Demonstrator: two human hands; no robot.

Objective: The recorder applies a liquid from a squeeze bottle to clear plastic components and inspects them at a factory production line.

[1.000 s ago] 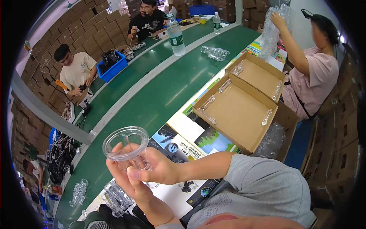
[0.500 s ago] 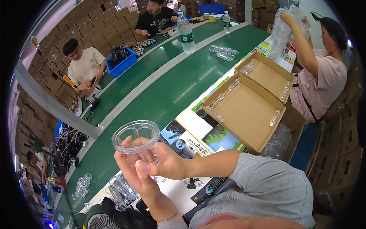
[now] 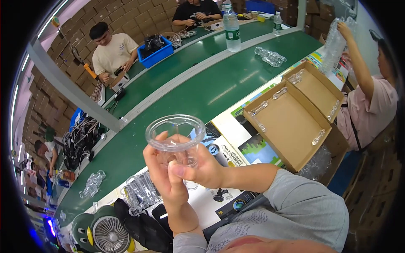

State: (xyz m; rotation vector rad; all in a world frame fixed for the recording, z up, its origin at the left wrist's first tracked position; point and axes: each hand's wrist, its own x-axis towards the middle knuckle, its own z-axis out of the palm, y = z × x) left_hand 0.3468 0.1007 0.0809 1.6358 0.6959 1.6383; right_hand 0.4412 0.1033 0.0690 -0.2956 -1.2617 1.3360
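Observation:
Both my hands are closed around a clear plastic cup-like piece (image 3: 176, 146) with a wide round rim at its top. My left hand (image 3: 162, 179) wraps its left side, while the fingers of my right hand (image 3: 209, 170) grip it from the right. The thumbs meet low at the front of the piece. Its lower part is partly hidden by the fingers. Just below my hands, several clear plastic pieces (image 3: 141, 192) lie side by side on the printed cardboard (image 3: 202, 211). Another clear bundle (image 3: 93, 184) rests on the green table at the left.
Two shallow cardboard trays (image 3: 291, 126) with small clear parts along their edges stand at the right. A large water bottle (image 3: 231, 31) stands on the green table (image 3: 190, 92). A small fan (image 3: 111, 235) is at the lower left. Co-workers sit across the table; another person (image 3: 371, 97) is at the right.
The view has shifted, so surroundings sit further right. My hands keep hold of the clear piece, whose rim appears more level. The person at the right still handles clear plastic wrap.

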